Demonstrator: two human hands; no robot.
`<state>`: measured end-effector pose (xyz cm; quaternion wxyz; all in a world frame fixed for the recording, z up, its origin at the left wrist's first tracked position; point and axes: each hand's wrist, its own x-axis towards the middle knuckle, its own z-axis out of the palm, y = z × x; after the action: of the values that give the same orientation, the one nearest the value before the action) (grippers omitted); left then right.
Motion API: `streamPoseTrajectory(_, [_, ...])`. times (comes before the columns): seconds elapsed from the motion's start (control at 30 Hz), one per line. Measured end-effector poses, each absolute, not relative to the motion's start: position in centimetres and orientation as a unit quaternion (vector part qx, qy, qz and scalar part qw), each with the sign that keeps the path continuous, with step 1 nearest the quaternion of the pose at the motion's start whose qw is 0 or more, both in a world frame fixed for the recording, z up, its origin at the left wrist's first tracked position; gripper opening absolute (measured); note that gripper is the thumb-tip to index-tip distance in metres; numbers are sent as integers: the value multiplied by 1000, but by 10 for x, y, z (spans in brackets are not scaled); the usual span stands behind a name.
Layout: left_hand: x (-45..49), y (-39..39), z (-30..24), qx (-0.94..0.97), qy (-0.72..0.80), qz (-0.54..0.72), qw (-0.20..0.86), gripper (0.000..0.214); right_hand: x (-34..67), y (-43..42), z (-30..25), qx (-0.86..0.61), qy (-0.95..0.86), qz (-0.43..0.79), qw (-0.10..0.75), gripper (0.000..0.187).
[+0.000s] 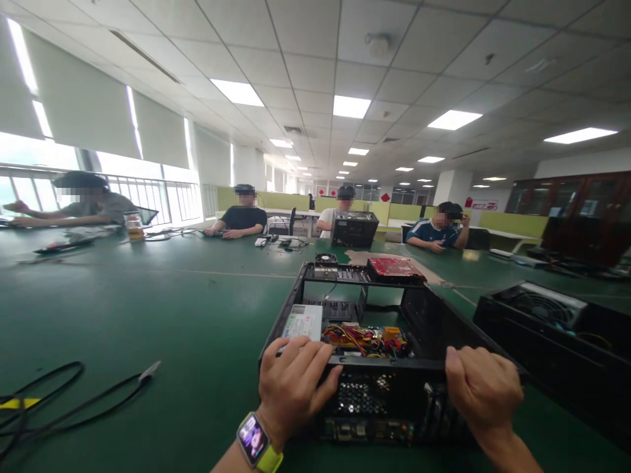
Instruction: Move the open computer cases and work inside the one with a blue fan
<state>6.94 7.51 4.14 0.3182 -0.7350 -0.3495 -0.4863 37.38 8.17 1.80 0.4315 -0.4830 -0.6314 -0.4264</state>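
Observation:
A black computer case [394,363] lies on the green table, its open side facing up. My left hand [298,387] grips the near top edge at the left, fingers over the rim and thumb on the outside. At the right end of the same edge, my right hand [486,391] is closed around the rim. Inside the case are a silver power supply [304,320], bundled coloured cables [352,336] and part of a circuit board. A red circuit card [394,267] rests at the far end, beside a small black fan [325,258].
To the right stands another black case [532,341] with a large fan. Black cables [73,401] lie on the green table [197,315] at left. Several people sit around the far side; an upright computer case [353,228] stands before one. A jar [133,225] is farther left.

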Motion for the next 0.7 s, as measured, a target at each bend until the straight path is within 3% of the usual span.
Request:
streamPoseTrajectory(0.1, [68,102,39,-736,-359,-470,330,22,376,102,12,-440,-664,-420,435,24])
streamPoseTrajectory(0.23, [53,148,32,-762,-353,-414,351,43,378,131,2,-442,-676,-439,394,51])
streamPoseTrajectory(0.37, [47,223,35,-806,-353,-340,332,54,378,191,8,-486,-681,-404,369,48])
streamPoseTrajectory(0.53, [118,289,1,-744,-544,-333,200,67,344,299,23,-633,-636,-264,352,60])
streamPoseTrajectory(0.63, [172,265,-40,-764,-604,-226,9,65,302,307,7,-675,-633,-150,350,72])
streamPoseTrajectory(0.7, [187,233,-55,-816,-539,-201,-54,59,281,278,-13,-653,-685,-68,315,73])
